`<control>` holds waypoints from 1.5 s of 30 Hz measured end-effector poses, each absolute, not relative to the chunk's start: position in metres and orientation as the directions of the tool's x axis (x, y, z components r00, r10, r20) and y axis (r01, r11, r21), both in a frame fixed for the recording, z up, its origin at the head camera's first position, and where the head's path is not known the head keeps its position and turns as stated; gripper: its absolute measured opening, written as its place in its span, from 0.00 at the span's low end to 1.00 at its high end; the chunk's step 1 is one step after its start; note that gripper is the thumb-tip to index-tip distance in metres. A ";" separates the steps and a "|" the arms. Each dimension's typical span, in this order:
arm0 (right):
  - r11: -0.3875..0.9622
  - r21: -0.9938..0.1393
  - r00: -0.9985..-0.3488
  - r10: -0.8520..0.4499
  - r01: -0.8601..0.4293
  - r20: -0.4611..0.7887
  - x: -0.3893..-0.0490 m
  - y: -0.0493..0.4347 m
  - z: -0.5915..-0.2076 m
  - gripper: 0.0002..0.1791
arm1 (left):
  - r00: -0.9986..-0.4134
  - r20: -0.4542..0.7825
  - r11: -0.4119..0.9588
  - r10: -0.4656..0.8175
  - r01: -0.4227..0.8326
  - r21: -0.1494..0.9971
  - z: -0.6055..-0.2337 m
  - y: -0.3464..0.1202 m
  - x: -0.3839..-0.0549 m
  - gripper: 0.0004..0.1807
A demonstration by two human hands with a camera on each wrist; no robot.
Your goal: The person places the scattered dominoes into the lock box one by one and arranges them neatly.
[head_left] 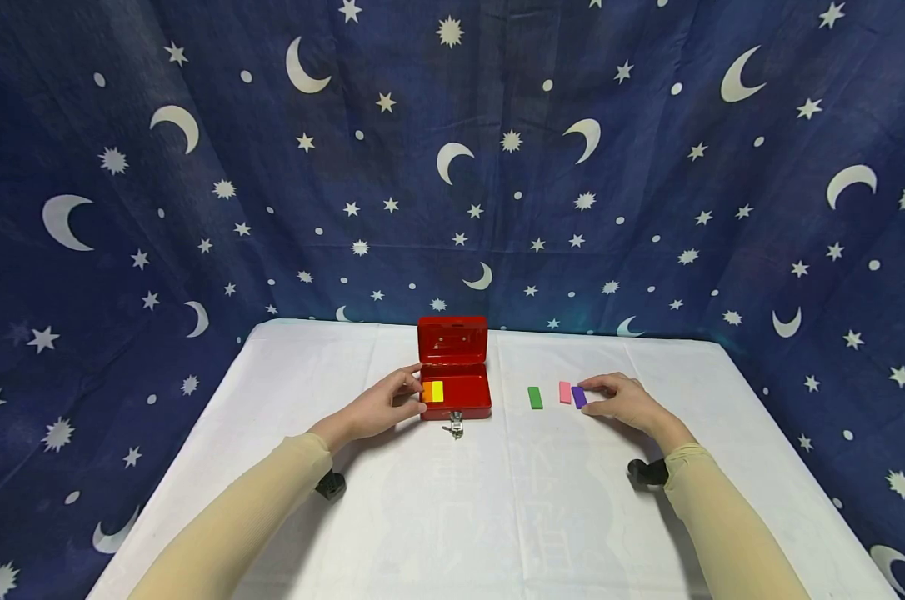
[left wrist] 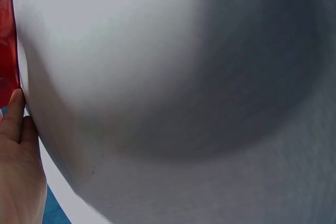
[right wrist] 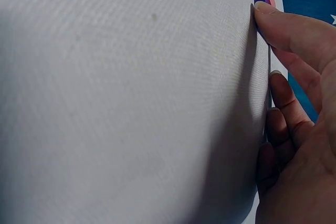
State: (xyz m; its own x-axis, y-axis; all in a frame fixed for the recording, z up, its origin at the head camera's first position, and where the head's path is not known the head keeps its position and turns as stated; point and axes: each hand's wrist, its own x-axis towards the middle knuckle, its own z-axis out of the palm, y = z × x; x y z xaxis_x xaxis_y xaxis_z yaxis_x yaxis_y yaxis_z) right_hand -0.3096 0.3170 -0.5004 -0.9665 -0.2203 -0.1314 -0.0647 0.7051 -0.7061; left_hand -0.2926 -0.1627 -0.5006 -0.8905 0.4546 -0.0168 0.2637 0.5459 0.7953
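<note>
A small red cash box (head_left: 456,412) stands on the table with its lid (head_left: 452,340) raised; a latch with keys (head_left: 456,427) hangs at its front. An orange block (head_left: 427,392) and a yellow block (head_left: 437,391) lie side by side at the box's left end. My left hand (head_left: 381,406) holds that end, thumb near the front corner and fingers towards the back. To the right, my right hand (head_left: 631,405) pinches a purple block (head_left: 579,397) between thumb and forefinger at the table surface. Just left of it lies a pink block (head_left: 565,392), then a green block (head_left: 535,397).
A white cloth covers the table (head_left: 497,517). Dark blue curtains (head_left: 452,208) with moons and stars hang behind and at both sides. Black wrist cameras, one at the left wrist (head_left: 331,485) and one at the right (head_left: 647,472), hang low over the cloth.
</note>
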 end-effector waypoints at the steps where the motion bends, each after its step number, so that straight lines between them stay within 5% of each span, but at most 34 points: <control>1: 0.703 -0.708 -0.966 -0.221 -0.064 -0.132 -0.309 0.317 -0.500 0.34 | -0.891 -0.019 0.546 0.454 0.262 0.796 -0.500 -0.163 -0.292 0.19; 45: 0.664 -0.745 -0.975 -0.204 -0.072 -0.087 -0.306 0.314 -0.500 0.28 | -0.892 -0.035 0.537 0.451 0.240 0.808 -0.501 -0.162 -0.294 0.17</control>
